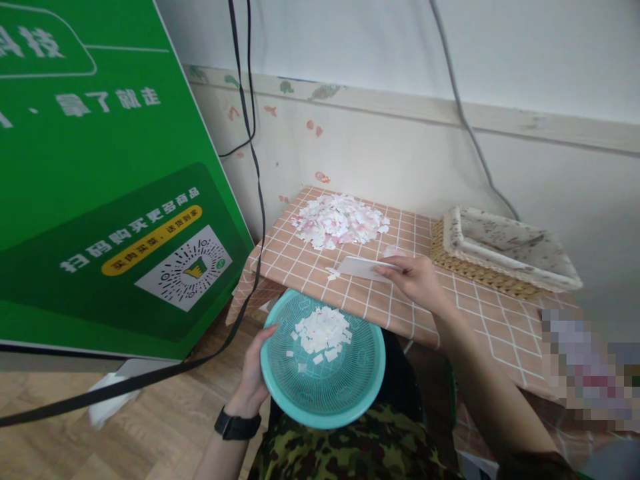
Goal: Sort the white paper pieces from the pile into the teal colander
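My left hand (pixel 255 360) grips the left rim of a round turquoise plastic basket (pixel 333 403), held just below the table's front edge. Small white paper pieces (pixel 323 330) lie in a heap inside it. Pinched in my right hand (pixel 413 277) is a flat white card (pixel 363 268), its far end low over the tabletop. A few paper scraps (pixel 331 273) lie at the card's left end. Behind it is a larger pile of white and pinkish paper pieces (pixel 340 220) on the checked tablecloth.
A cloth-lined wicker basket (pixel 510 247) stands at the table's back right. The brown checked tablecloth (pixel 480 327) covers the table against the wall. A green sign panel (pixel 100 160) is at left, with a black strap (pixel 256 220) hanging in front.
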The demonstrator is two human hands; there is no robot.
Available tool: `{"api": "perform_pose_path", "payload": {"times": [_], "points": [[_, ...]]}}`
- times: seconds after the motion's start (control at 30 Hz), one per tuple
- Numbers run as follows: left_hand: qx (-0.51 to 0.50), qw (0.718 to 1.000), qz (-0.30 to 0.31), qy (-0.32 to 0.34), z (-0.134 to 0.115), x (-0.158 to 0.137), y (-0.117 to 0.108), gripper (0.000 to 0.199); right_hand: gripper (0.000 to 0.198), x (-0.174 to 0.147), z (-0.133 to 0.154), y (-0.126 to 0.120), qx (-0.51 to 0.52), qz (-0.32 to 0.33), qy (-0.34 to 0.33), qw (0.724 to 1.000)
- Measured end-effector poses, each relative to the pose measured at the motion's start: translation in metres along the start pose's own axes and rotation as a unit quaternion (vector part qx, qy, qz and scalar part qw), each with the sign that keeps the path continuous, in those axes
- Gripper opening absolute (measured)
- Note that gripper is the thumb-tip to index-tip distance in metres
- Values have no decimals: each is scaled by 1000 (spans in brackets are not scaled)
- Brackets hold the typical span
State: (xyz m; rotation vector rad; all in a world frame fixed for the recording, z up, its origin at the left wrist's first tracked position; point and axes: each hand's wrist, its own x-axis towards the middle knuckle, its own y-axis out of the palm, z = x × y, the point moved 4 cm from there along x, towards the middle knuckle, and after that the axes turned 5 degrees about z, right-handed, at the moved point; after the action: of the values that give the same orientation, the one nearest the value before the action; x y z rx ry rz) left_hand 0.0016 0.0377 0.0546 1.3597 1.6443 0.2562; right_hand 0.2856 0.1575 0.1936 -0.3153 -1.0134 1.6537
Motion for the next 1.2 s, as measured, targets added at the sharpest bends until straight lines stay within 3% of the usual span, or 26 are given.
{"api": "perform_pose_path", "payload": {"times": [0.13,0.33,0.5,0.93,1.2], "points": [[0,1000,-1,3,1,0,1,14,25,2,0,4,-22,-21,-11,999],[-7,1000,-10,3,0,-1,2,12,27,-2,-3,2,7,32,-10,999],[-5,1000,2,4,-1,-1,4,15,30,-5,-4,0,5,11,-1,1000],[-7,1000,0,8,0,0,1,13,28,1,9,18,41,42,-22,998],[-5,1000,-1,4,0,0,1,13,22,4,15,2,-9,58,-38,998]]}}
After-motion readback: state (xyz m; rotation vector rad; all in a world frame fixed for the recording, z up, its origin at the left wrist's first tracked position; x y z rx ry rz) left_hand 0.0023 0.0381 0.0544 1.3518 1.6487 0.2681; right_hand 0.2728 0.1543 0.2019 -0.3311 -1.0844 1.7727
